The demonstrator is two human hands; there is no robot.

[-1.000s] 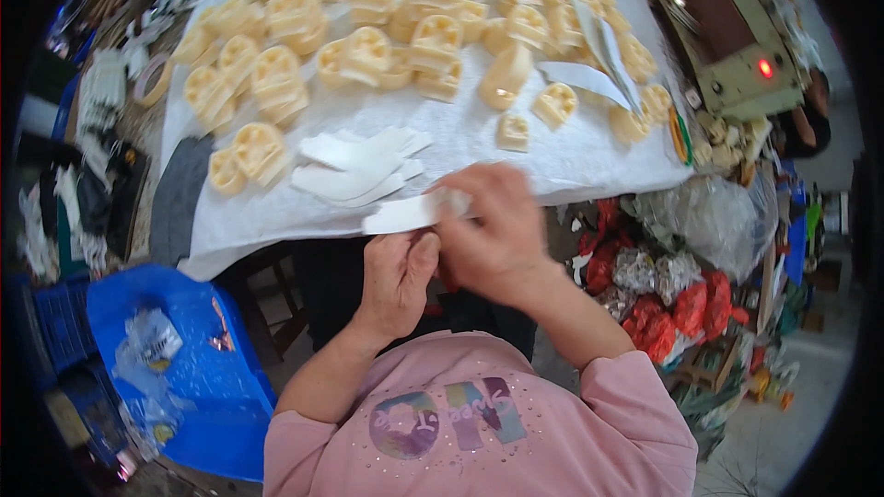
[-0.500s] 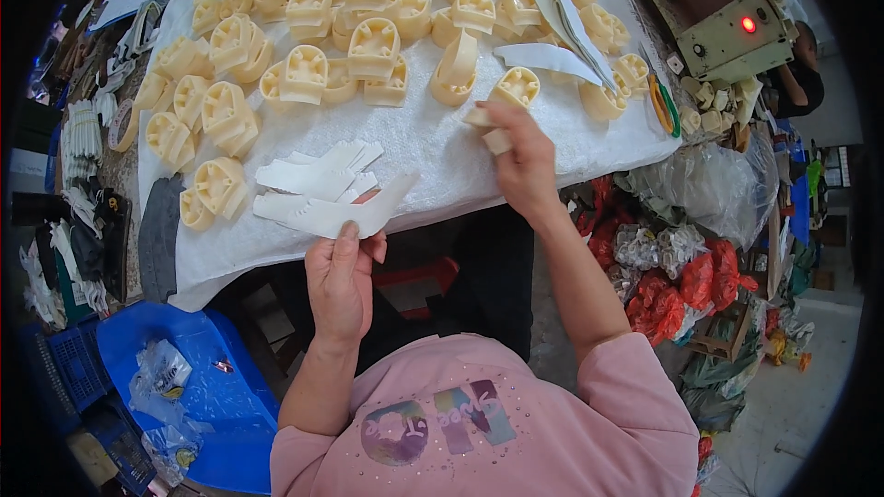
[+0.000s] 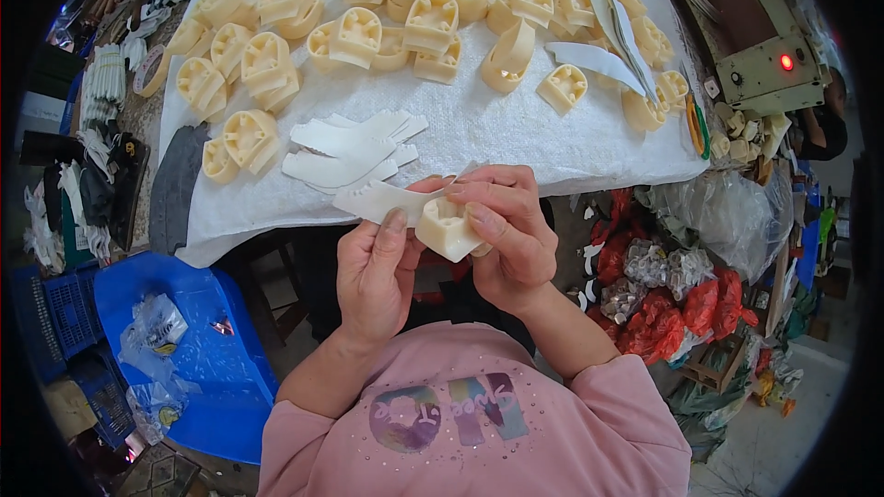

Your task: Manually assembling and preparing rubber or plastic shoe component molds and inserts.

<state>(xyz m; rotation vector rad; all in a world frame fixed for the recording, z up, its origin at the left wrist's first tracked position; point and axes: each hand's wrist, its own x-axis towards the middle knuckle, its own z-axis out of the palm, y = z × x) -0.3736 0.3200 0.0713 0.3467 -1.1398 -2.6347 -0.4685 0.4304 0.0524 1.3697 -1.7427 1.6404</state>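
In front of my body, just off the table's near edge, my two hands have come together. My right hand [image 3: 512,241] grips a cream plastic shoe heel [image 3: 448,232] by its right side, its ribbed hollow facing up. Between thumb and fingers, my left hand [image 3: 376,269] pinches a curved white leather-like strip [image 3: 376,201]. The strip runs behind the heel toward my right fingertips; whether it touches the heel all along is hidden. Nearest to my hands on the cloth lies a fanned stack of white strips [image 3: 345,158]. Several cream heels [image 3: 268,63] stand in rows and piles farther back.
White cloth [image 3: 516,152] covers the table. More pale strips [image 3: 599,57] lean on heels at the right. A machine with a red light [image 3: 772,74] stands far right. A blue chair [image 3: 207,377] is at lower left; red bags [image 3: 677,308] lie right.
My right hand has brought a heel from the table's edge to my left hand. The left hand, still holding the strip, has moved right and nearer. The view has shifted somewhat.
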